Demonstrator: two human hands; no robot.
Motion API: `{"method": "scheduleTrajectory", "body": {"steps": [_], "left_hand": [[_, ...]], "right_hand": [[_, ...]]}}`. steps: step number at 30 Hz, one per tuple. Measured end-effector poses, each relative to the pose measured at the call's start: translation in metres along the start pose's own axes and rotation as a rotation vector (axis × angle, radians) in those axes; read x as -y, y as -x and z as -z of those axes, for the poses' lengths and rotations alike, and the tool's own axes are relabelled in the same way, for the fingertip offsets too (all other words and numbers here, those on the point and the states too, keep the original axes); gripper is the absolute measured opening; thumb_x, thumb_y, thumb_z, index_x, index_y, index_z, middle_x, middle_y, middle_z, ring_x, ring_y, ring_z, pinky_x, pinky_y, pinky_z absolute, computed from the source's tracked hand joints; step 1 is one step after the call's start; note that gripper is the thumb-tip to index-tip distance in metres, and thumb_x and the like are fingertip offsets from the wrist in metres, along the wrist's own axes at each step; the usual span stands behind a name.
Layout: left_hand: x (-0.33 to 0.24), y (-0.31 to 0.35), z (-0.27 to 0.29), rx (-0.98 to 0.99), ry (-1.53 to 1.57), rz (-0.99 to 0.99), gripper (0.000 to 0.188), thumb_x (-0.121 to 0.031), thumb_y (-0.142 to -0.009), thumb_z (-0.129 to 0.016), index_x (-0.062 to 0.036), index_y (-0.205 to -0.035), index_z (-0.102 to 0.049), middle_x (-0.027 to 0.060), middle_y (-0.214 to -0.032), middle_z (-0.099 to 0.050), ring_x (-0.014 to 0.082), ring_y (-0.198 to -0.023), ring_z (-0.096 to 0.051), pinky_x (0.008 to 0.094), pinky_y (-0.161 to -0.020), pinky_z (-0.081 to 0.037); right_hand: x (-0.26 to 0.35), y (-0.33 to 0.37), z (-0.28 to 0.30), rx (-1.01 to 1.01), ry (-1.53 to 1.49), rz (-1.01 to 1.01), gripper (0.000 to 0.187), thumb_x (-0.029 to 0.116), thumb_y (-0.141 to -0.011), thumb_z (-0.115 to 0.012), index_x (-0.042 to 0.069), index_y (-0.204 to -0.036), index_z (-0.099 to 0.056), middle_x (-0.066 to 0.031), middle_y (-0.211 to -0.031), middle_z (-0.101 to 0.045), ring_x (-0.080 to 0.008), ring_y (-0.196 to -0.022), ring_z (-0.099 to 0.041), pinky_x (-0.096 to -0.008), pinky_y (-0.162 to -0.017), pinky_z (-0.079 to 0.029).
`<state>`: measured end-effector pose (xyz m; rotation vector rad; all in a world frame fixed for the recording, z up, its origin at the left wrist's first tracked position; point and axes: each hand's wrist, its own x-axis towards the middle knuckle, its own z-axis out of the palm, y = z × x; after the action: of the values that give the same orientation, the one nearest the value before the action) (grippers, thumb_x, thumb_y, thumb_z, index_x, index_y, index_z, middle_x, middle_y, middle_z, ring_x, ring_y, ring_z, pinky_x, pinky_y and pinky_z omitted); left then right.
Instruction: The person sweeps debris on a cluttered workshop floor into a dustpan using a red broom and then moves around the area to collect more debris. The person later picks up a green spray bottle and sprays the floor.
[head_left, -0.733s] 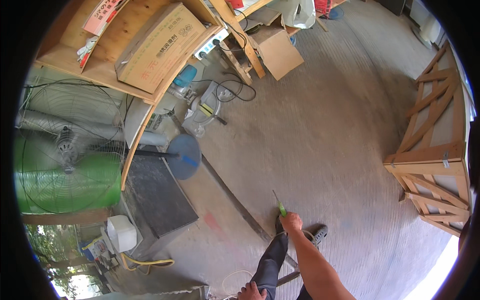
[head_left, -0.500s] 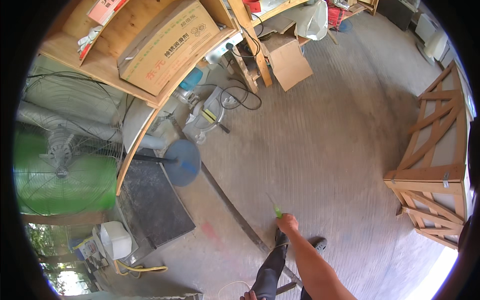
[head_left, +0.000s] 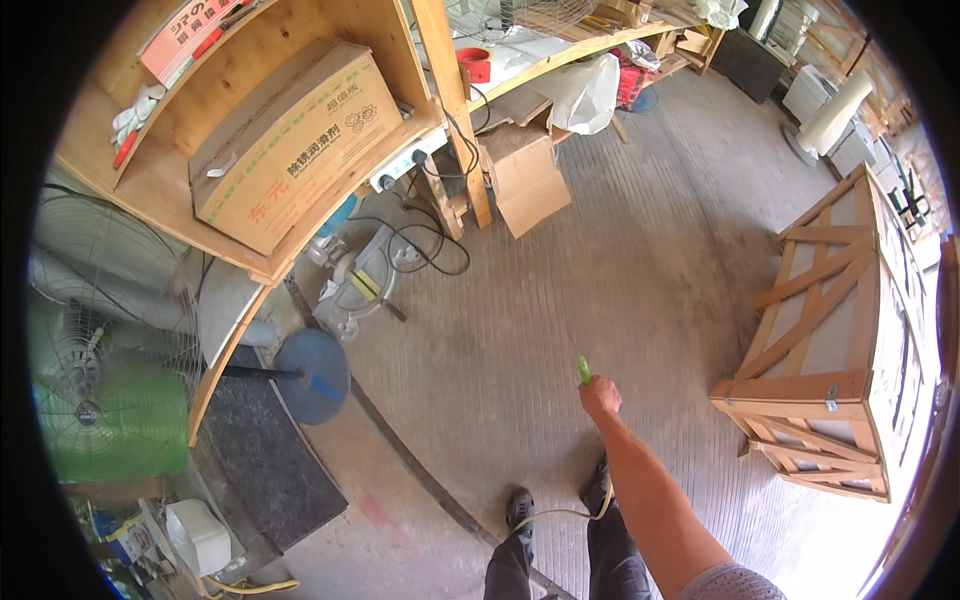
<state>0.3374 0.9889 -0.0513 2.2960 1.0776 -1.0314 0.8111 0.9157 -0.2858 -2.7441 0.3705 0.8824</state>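
Note:
My right hand (head_left: 601, 397), at the end of an outstretched arm, is closed around what looks like a green air blow gun (head_left: 584, 370). Its green front end sticks out past my fingers, pointing away from me over the floor; the rest is covered by my hand. A pale yellow hose (head_left: 560, 513) curves across in front of my legs and passes up beside my right forearm, where I lose sight of it. My left hand is out of view.
A wooden crate (head_left: 800, 385) stands at the right. At the left are a shelf holding a cardboard box (head_left: 300, 150), a large green fan (head_left: 110, 410), a round blue-grey base (head_left: 312, 375) and a mitre saw (head_left: 365, 285). An opened carton (head_left: 528, 185) sits farther off on the ridged floor (head_left: 500, 330).
My right hand has moved forward and slightly right with the green blow gun. My left hand has left the lower edge of view. My head has turned, so the surroundings sit lower and farther left.

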Motion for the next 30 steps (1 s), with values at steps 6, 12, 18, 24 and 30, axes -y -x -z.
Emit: {"method": "scheduleTrajectory", "body": {"steps": [6,12,18,24,30], "left_hand": [[-0.058,-0.013,0.001,-0.020,-0.030,0.056,0.059,-0.046,-0.084,-0.054,0.0011,-0.119,-0.051,0.0249,-0.106,-0.058,0.0404,-0.091,-0.059,0.0512,-0.077,-0.049],[-0.130,-0.011,-0.022,0.001,-0.116,0.117,0.065,-0.050,-0.086,-0.049,0.0026,-0.124,-0.048,0.0247,-0.111,-0.057,0.0401,-0.099,-0.056,0.0500,-0.084,-0.046],[-0.197,-0.015,0.004,0.175,-0.142,0.250,0.069,-0.053,-0.087,-0.045,0.0010,-0.130,-0.044,0.0253,-0.118,-0.055,0.0408,-0.106,-0.053,0.0486,-0.093,-0.041],[-0.237,-0.027,0.021,0.166,-0.098,0.224,0.068,-0.052,-0.086,-0.046,-0.0031,-0.134,-0.042,0.0249,-0.117,-0.055,0.0408,-0.107,-0.053,0.0496,-0.091,-0.043],[-0.316,-0.063,0.091,0.070,-0.024,-0.026,0.058,-0.045,-0.084,-0.054,-0.0043,-0.125,-0.048,0.0236,-0.110,-0.057,0.0402,-0.100,-0.056,0.0483,-0.084,-0.047]], "right_hand": [[0.038,-0.053,0.001,0.113,0.086,0.262,0.028,0.028,-0.083,-0.054,0.012,-0.101,-0.067,-0.0145,-0.099,-0.067,-0.0316,-0.095,-0.064,-0.0426,-0.080,-0.052],[0.045,-0.141,0.053,0.048,-0.021,0.154,0.029,0.029,-0.084,-0.052,0.009,-0.100,-0.067,-0.0158,-0.098,-0.067,-0.0332,-0.095,-0.064,-0.0429,-0.080,-0.052],[-0.013,-0.260,0.170,-0.130,-0.258,-0.083,0.036,0.035,-0.079,-0.057,0.005,-0.096,-0.068,-0.0192,-0.101,-0.066,-0.0354,-0.096,-0.063,-0.0433,-0.080,-0.052],[-0.083,-0.327,0.254,-0.171,-0.425,-0.175,0.036,0.035,-0.079,-0.060,0.000,-0.082,-0.067,-0.0201,-0.078,-0.066,-0.0322,-0.073,-0.067,-0.0424,-0.063,-0.052],[-0.246,-0.317,0.215,-0.272,-0.327,-0.216,0.027,0.023,-0.078,-0.057,-0.003,-0.076,-0.064,-0.0186,-0.062,-0.062,-0.0301,-0.057,-0.065,-0.0431,-0.053,-0.049]]}}
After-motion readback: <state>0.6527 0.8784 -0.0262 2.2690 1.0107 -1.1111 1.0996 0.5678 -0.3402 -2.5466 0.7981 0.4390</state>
